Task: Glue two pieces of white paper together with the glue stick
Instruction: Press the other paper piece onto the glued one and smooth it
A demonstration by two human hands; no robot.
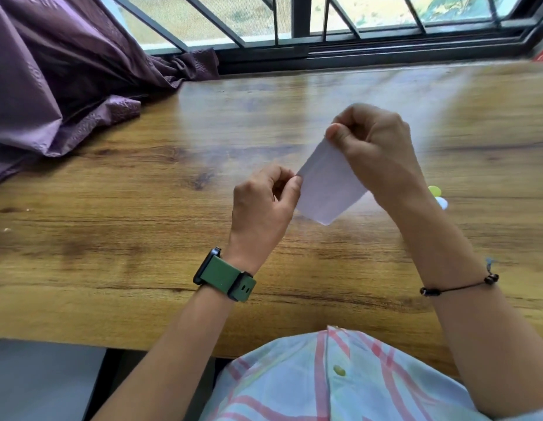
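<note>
I hold a small white paper [326, 186] above the wooden table [142, 208], tilted on a diagonal. Along its upper left edge it looks like two layers lying together. My left hand [264, 202] pinches the paper's left corner between thumb and fingertips. My right hand [376, 147] pinches the top corner from above. A small yellow-green and white object [437, 196], perhaps the glue stick, lies on the table behind my right forearm and is mostly hidden.
A purple curtain [57, 80] is bunched over the table's far left corner. A barred window [294, 22] runs along the far edge. A green watch [224, 276] is on my left wrist and a bead bracelet [458, 287] on my right.
</note>
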